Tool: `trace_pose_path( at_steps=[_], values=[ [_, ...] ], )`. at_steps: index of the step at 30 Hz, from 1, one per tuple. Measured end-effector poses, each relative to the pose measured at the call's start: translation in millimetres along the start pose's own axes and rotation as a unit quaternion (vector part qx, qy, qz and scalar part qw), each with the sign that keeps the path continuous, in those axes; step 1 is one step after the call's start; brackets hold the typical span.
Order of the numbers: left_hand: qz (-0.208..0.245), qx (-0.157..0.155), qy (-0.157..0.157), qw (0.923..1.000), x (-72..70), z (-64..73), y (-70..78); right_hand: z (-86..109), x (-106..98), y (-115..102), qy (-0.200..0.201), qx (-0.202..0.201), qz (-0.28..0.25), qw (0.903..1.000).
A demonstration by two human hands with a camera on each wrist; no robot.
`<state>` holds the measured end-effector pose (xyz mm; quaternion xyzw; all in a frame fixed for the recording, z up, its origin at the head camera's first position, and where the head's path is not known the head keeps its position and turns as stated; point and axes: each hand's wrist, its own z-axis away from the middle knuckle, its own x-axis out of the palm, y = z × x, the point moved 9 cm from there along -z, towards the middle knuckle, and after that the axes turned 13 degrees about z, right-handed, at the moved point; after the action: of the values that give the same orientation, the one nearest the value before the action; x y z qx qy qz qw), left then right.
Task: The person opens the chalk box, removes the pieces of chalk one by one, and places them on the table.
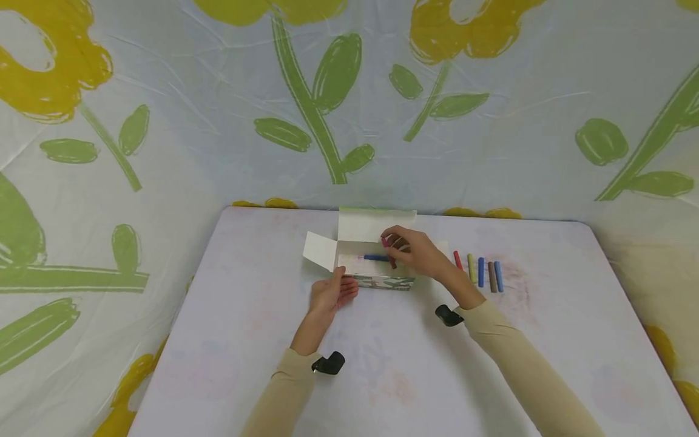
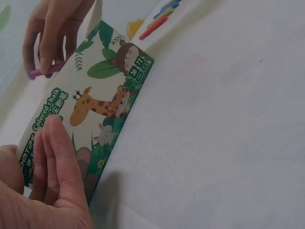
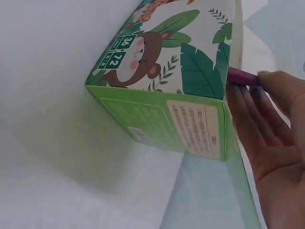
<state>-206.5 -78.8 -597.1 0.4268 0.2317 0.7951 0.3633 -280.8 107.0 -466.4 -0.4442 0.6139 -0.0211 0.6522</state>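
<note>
1. Hands are apart from each other, both working at the box (image 1: 384,283) of colored chalk.
2. Box sits on the counter (image 1: 191,340), its lid (image 1: 377,224) up at the back and its left flap (image 1: 319,250) folded outward.
3. Left hand (image 1: 326,295) grips the box near its front left corner: thumb at the top edge, fingers fairly straight along the printed front.
4. Right hand (image 1: 411,249) pinches a magenta chalk stick (image 3: 244,77) between thumb and fingers, over the box opening near its right end.
5. Blue stick (image 1: 374,257) lies inside the box. Dark red stick (image 1: 392,263) shows below the right fingers; can't tell if it's held or resting.
6. Right of the box, side by side on the counter: red chalk (image 1: 457,260), yellow-green chalk (image 1: 472,267), blue chalk (image 1: 480,272), brown chalk (image 1: 493,277), another blue chalk (image 1: 499,277).
7. Flower-print backdrop (image 1: 218,121) behind the counter.
</note>
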Motion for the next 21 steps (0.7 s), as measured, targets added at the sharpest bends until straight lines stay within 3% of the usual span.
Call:
trace_pose_path(
  at_steps=[7, 15, 21],
  values=[
    [0.006, 0.007, 0.000, 1.0000, -0.1, 2.7, 2.4, 8.7, -23.4, 12.4, 0.061, 0.039, -0.019, 0.9972],
    [0.003, 0.002, -0.001, 1.0000, 0.0, 2.1, 1.7, 23.8, -44.4, 26.2, 0.072, 0.083, -0.040, 0.9931],
    [0.002, 0.000, 0.003, 1.0000, 1.9, 1.7, 1.5, 38.9, -60.0, 39.5, 0.082, 0.110, -0.109, 0.9846]
  ],
)
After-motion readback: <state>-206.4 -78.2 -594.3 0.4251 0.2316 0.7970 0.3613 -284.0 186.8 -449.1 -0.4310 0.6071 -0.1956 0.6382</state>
